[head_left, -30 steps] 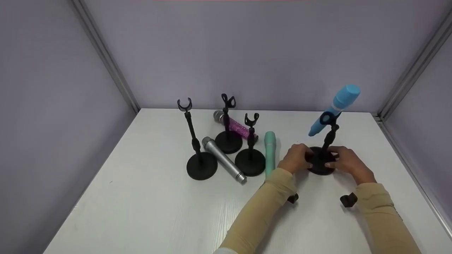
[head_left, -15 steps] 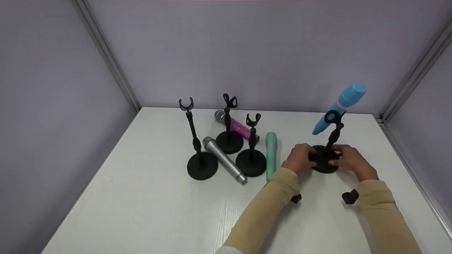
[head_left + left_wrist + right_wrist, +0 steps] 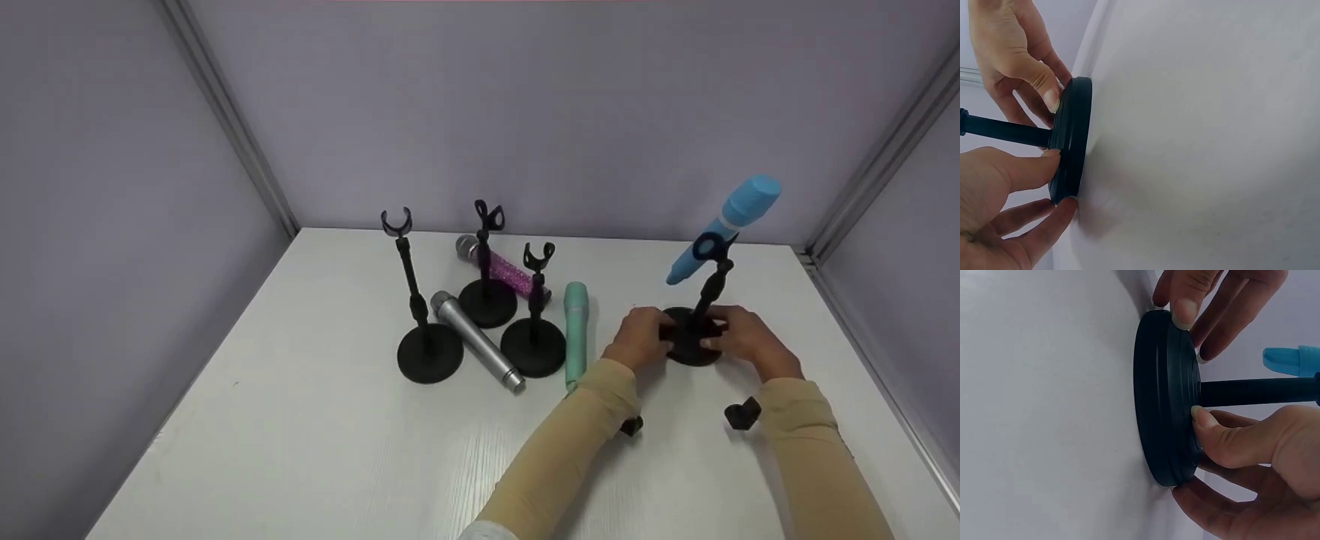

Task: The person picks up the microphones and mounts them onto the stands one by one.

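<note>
A black microphone stand (image 3: pixel 694 346) at the right of the table carries a blue microphone (image 3: pixel 739 214), tilted in its clip. My left hand (image 3: pixel 637 336) grips the left edge of the round base, and my right hand (image 3: pixel 750 343) grips the right edge. In the left wrist view the thumbs of both hands lie on top of the base (image 3: pixel 1075 140), with fingertips at its rim. The right wrist view shows the base (image 3: pixel 1162 399) pinched from both sides, close to the white surface.
Left of my hands lie a green microphone (image 3: pixel 576 330), a silver microphone (image 3: pixel 480 341) and a pink glittery microphone (image 3: pixel 510 274). Three stands without microphones, a tall one (image 3: pixel 429 352), a rear one (image 3: pixel 487 301) and a front one (image 3: pixel 533 346), stand among them on the white table (image 3: pixel 300 450).
Both hands have shifted slightly right and back together with the stand and the blue microphone. Their grip on the base looks the same.
</note>
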Motion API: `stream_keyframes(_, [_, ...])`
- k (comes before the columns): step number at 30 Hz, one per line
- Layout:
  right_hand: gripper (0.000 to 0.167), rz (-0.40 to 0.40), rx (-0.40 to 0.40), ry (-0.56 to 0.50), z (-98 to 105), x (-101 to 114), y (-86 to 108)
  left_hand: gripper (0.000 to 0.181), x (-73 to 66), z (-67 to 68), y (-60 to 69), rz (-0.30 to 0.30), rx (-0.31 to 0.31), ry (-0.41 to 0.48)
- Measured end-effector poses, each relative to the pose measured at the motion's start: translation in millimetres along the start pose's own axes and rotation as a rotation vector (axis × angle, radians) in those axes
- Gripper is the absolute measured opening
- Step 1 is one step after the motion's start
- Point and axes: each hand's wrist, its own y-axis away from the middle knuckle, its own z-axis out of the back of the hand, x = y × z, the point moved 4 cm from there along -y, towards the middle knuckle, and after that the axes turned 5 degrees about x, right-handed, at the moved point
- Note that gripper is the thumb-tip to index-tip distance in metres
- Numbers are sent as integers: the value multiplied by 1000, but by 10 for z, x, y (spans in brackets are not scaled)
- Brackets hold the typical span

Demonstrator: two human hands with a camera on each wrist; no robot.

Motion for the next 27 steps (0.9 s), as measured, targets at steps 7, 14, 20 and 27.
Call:
stream_keyframes(7, [59, 6, -11, 17, 45, 2, 30, 28, -57, 23, 48, 13, 2, 64])
stream_keyframes(14, [62, -21, 5, 3, 53, 12, 29, 30, -69, 31, 63, 43, 11, 90])
stream_keyframes(20, [62, -37, 3, 17, 33, 2, 33, 29, -63, 10, 40, 43, 15, 84])
stream_keyframes(27, [60, -18, -19, 35, 17, 23, 50, 32, -48, 9, 61, 30, 28, 85])
